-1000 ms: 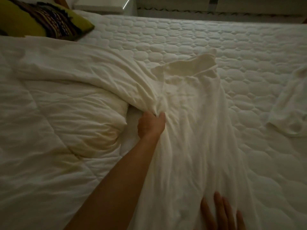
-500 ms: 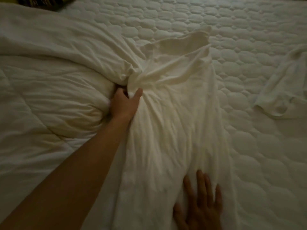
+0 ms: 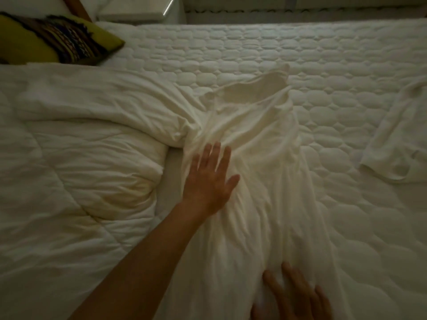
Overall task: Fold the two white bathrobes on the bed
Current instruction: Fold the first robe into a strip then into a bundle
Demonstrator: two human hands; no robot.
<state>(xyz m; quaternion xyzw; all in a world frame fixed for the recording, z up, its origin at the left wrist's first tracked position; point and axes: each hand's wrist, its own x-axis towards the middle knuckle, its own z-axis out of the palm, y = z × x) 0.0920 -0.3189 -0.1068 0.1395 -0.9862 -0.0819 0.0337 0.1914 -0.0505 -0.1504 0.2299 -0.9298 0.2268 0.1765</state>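
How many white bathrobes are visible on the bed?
2. The middle bathrobe lies under the left hand and right hand; the second bathrobe lies at the picture's right edge, partly out of frame.

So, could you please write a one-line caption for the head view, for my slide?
Left hand and right hand rest flat on a white bathrobe on the bed.

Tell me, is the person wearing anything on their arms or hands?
Nothing that shows. The left hand and its forearm are bare, with no sleeve, glove, watch or bracelet. The right hand is bare too, with no ring visible; its wrist is out of view.
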